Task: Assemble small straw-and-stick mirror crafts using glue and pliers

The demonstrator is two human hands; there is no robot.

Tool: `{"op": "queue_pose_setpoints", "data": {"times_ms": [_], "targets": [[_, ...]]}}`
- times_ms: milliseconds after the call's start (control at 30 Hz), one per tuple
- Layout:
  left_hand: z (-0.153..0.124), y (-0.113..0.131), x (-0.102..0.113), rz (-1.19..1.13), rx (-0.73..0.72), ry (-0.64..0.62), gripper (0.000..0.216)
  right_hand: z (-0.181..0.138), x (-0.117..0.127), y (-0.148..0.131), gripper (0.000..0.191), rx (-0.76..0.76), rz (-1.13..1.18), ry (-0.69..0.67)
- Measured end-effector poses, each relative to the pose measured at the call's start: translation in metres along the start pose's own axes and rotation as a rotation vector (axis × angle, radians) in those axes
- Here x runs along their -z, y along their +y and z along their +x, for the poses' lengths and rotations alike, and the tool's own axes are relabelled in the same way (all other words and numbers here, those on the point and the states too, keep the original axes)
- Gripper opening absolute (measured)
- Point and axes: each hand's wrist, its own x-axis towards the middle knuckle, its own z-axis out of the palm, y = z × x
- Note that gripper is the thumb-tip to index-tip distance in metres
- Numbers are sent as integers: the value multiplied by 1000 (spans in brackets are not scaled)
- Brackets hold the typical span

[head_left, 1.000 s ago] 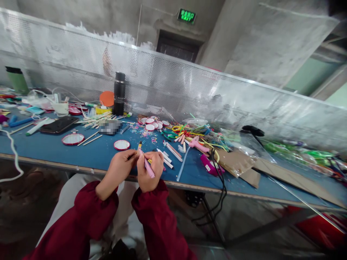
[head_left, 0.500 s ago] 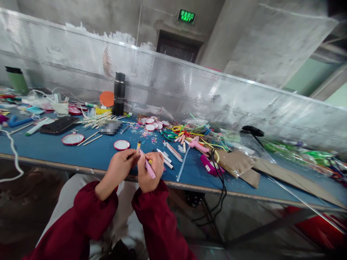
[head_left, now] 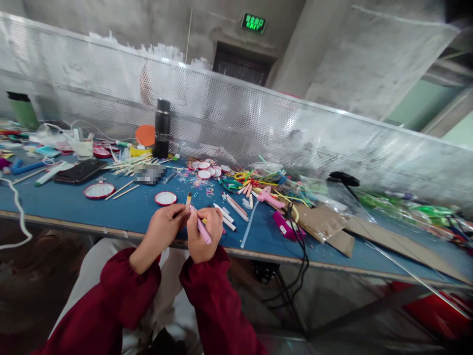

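Observation:
My right hand [head_left: 202, 235] is closed around a pink stick [head_left: 201, 228] that slants up to the left, at the near edge of the blue table [head_left: 66, 204]. My left hand [head_left: 163, 228] sits right beside it, fingers pinched at the stick's upper end; what they pinch is too small to make out. A yellow bit shows between the right fingers. A short wooden stick [head_left: 188, 199] lies just beyond my hands. Both sleeves are dark red.
Red-rimmed round discs [head_left: 166, 197] lie near my hands, more sticks [head_left: 236, 207] to the right. A phone [head_left: 80, 171], a black flask [head_left: 162, 128], cardboard [head_left: 325, 222], a black cable [head_left: 301, 246] and a perforated metal screen [head_left: 236, 118] behind fill the table.
Almost nothing differs. The hands stay together on the pink stick, with only slight finger shifts, and the view has tipped down very slightly.

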Motion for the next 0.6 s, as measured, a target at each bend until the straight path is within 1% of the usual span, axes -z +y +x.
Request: {"op": "queue_pose_setpoints", "data": {"times_ms": [167,300,433,600], "targets": [[0,-1,-1,-4,0,2,36,0,0,0,13,-16,7,4],[-1,0,-1,25,-5,7,35,0,0,0,14,4,31,0],[-1,1,-1,33,0,20,35,0,-1,1,13,-23,13,0],[-2,3,0,60,-6,20,33,0,-1,1,14,-1,28,-5]]}}
